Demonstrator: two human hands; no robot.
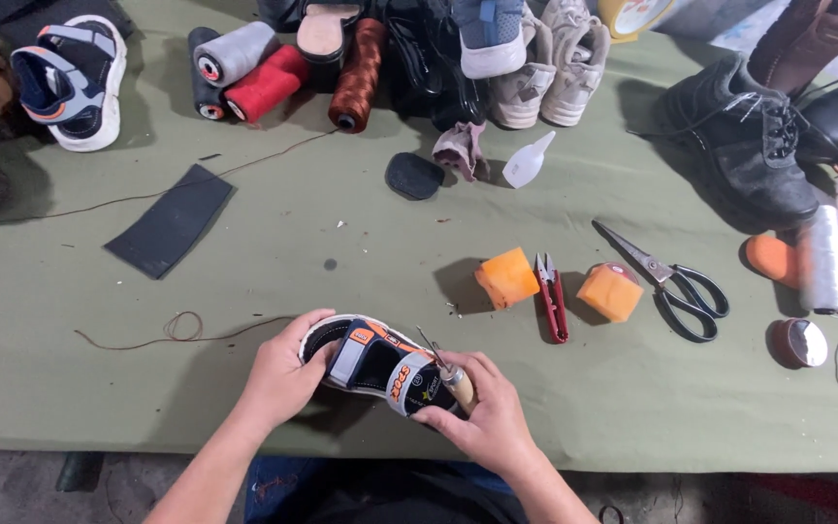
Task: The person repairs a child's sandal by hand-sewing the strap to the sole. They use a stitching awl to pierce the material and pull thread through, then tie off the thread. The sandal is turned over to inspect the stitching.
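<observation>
So I've got the small sandal [372,362] sitting at the near edge of the worktop [361,252], right in front of me, tipped on its side with the straps facing up. My left hand [281,376] is wrapped around the heel end, fingers curled over the white sole edge, clamped on it to keep it steady. My right hand [485,412] is closed around the wooden handle of a stitching awl [446,369], and the metal tip pokes up near the orange-and-grey strap at the toe end. Looks to me like the stitching is just getting going or somewhere in the middle. I honestly can't make out any finished seam on the sandal from here, and I can't tell if the awl is threaded. There's a loose brown thread [178,328] curled on the worktop just left of my left hand, apart from the shoe, so I'd guess it isn't pulled through yet. The matching sandal [72,78] sits at the far left corner, well away, so that one seems either done or waiting. Everything else is untouched: red thread snips [552,297] between two orange blocks [507,277], black scissors [669,279] to the right, thread spools [273,73] along the back, and a dark rubber strip [172,219] lying flat on the left. My read is most of the sewing on this shoe is left to do.
</observation>
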